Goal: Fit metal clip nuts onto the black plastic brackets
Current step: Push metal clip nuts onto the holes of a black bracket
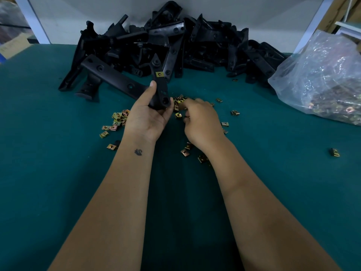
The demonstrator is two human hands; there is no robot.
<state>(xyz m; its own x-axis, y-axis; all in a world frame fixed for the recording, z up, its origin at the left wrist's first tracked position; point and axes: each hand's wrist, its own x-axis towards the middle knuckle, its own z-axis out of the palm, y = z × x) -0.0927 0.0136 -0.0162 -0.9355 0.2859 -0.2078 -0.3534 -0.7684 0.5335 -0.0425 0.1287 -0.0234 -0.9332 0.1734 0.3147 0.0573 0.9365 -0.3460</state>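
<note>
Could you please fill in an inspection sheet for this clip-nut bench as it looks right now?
Surface: green mat, bare in the foreground.
Job's things: held bracket with one fitted clip nut; bracket pile at the back; loose clip nuts scattered mid-table.
Clutter: one stray nut far right.
Grippers: left hand grips the held bracket; right hand curled over the loose nuts, any pinch hidden.
Cables: nothing seen.
Surroundings: clear plastic bag of nuts at right; white panel behind.
</note>
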